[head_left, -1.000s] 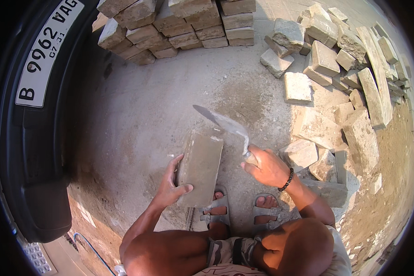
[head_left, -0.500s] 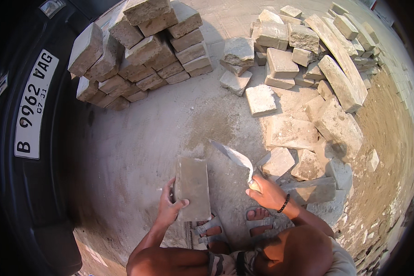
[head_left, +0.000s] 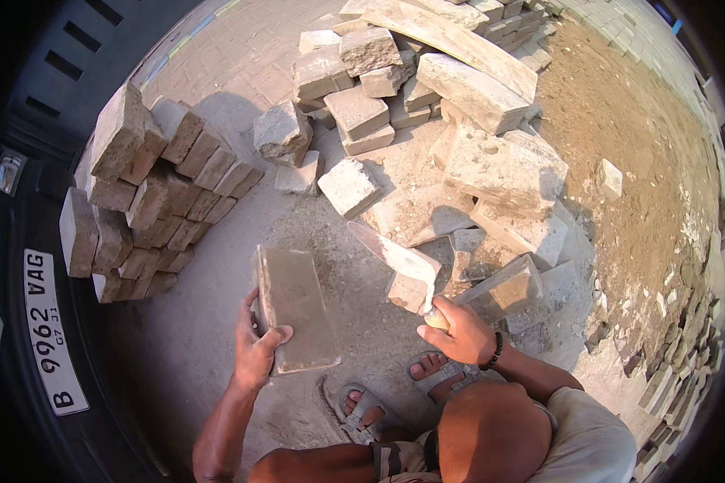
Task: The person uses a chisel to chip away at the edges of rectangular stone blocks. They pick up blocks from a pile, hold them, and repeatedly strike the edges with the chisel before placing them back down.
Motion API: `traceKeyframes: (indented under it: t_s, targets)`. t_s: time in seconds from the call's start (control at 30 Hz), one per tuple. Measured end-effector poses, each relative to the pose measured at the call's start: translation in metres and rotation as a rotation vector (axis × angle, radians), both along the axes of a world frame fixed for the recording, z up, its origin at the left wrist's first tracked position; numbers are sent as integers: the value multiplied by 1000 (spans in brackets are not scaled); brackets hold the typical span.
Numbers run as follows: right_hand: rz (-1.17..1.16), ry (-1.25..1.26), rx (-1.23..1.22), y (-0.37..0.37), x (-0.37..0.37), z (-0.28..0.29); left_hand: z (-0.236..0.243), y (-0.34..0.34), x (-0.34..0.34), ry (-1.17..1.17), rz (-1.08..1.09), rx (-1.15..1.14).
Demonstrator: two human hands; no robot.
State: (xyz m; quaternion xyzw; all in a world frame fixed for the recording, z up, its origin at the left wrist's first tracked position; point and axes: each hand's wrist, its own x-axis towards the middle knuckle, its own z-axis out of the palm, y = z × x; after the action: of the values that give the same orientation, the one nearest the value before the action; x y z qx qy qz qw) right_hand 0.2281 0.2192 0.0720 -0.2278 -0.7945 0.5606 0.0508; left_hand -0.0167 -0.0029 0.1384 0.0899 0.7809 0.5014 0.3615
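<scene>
My left hand grips the left side of a flat, grey rectangular paver block, thumb over its near left corner. To the right of the block, my right hand is closed round the short handle of a trowel, whose pale, dust-coated blade points forward and left. Just beneath and beside the blade lie pale broken pieces of block. My sandalled feet are below, between the two hands.
A neat stack of pavers stands at left beside a black vehicle bumper with a plate. A loose heap of broken blocks and long slabs spreads ahead and right. Sandy soil borders the right, with more pavers beyond.
The view has swung rightward, so the stack now sits at left and the heap ahead. Both hands still hold block and trowel; the block has moved left in view.
</scene>
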Motion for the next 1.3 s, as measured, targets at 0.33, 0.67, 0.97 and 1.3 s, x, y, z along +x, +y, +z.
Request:
traceKeyframes:
  t_s: [0.33, 0.67, 0.97, 1.3]
  targets:
    - [115, 66, -122, 10, 43, -12, 14, 14, 27, -102, -252, -205]
    - [-57, 30, -120, 21, 33, 3, 0, 21, 3, 63, -548, -301]
    - [-267, 126, -150, 51, 30, 32, 44, 68, -13, -63, -203, -79]
    - [-844, 449, -110, 110, 89, 61, 127, 213, -37, -33, -147, 230]
